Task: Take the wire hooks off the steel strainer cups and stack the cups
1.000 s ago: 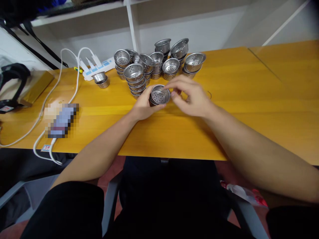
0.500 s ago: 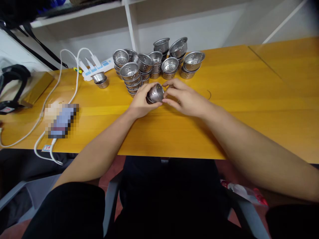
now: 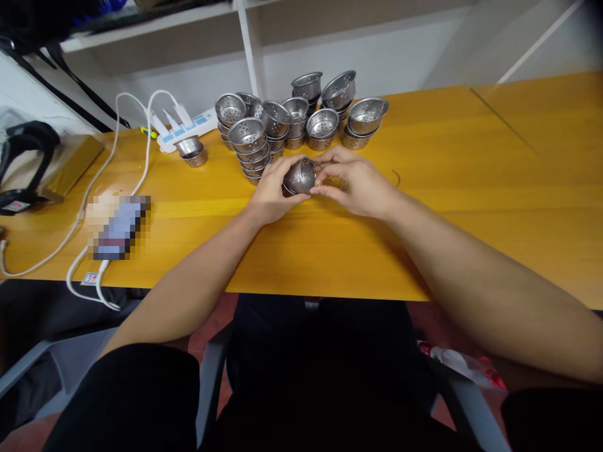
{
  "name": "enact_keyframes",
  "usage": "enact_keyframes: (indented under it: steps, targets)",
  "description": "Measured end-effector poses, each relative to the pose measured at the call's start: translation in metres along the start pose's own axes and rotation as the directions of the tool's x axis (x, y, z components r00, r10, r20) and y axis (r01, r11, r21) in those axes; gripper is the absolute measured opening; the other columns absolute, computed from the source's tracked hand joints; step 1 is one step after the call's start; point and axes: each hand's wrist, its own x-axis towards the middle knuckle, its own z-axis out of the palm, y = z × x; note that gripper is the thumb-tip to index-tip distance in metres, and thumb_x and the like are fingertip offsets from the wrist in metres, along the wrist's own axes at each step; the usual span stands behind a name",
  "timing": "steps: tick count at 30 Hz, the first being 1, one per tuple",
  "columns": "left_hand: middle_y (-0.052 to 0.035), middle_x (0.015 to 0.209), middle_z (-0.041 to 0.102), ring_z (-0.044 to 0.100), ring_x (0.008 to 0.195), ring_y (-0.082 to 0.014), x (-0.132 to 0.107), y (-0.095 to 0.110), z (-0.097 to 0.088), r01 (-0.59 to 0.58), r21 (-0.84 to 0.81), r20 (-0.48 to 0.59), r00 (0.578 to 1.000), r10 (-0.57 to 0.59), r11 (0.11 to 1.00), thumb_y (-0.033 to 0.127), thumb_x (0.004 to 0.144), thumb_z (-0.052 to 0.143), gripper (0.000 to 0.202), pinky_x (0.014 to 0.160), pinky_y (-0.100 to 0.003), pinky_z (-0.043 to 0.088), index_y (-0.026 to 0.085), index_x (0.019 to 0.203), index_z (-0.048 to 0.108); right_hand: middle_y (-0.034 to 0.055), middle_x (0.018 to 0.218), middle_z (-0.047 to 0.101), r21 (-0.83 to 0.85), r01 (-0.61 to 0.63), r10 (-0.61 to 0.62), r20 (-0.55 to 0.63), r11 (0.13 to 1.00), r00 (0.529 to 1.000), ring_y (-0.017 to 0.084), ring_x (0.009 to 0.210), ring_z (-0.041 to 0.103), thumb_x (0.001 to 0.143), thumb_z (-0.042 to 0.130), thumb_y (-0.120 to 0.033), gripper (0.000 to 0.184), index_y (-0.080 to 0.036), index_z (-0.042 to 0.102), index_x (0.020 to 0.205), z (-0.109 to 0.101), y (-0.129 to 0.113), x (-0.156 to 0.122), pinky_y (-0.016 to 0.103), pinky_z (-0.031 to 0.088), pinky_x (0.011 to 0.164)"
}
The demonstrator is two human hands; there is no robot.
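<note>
A small perforated steel strainer cup [image 3: 300, 176] is held between both my hands just above the yellow table [image 3: 330, 251]. It is tipped so its rounded outside faces me. My left hand [image 3: 271, 188] grips it from the left with curled fingers. My right hand [image 3: 353, 182] pinches its right edge with fingertips together. Just behind my hands stand several stacks of the same steel cups [image 3: 301, 116].
A lone pair of nested cups [image 3: 191, 150] sits near a white power strip [image 3: 181, 129] with white cables [image 3: 94, 182]. A phone [image 3: 117, 226] lies at the left. A thin wire ring [image 3: 394, 179] lies right of my hands. Black gear [image 3: 23, 157] sits at the far left.
The cup has been turned over in my hands: its holed inside faced me a second ago, its outside faces me now. My right hand closed in on its rim.
</note>
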Motion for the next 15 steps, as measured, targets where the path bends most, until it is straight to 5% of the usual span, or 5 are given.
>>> enact_keyframes:
  steps: [7,12,15]
  targets:
    - [-0.0186,0.174,0.085,0.083,0.163,-0.0426,-0.003,0.006,0.007,0.088,-0.251,-0.021,0.995,-0.097,0.964,0.050,0.093,0.107,0.089,0.147,-0.063,0.065,0.025,0.169,0.071,0.0153,0.160,0.083,0.002,-0.025,0.025,-0.038,1.000,0.999,0.051,0.155,0.078,0.117,0.093,-0.062,0.029,-0.034,0.095,0.121,-0.002,-0.006,0.001,0.082,0.062,0.140]
    - [-0.0194,0.169,0.087,0.086,0.157,-0.0425,-0.004,0.009,0.010,0.130,-0.271,-0.039,0.989,-0.146,0.954,0.050,0.093,0.106,0.089,0.142,-0.063,0.070,0.024,0.168,0.068,0.0158,0.158,0.085,-0.110,-0.114,0.102,-0.111,0.987,0.989,0.053,0.164,0.071,0.120,0.089,-0.069,0.030,-0.040,0.094,0.127,-0.016,0.037,-0.006,0.081,0.060,0.143]
    - [-0.0193,0.166,0.085,0.087,0.154,-0.0413,-0.006,0.000,0.016,0.161,-0.291,-0.050,0.982,-0.184,0.943,0.050,0.096,0.105,0.088,0.139,-0.063,0.071,0.023,0.170,0.065,0.0202,0.145,0.088,-0.170,-0.126,0.134,0.039,0.977,0.990,0.052,0.144,0.082,0.114,0.091,-0.068,0.036,-0.032,0.092,0.114,-0.032,0.070,-0.014,0.082,0.067,0.133]
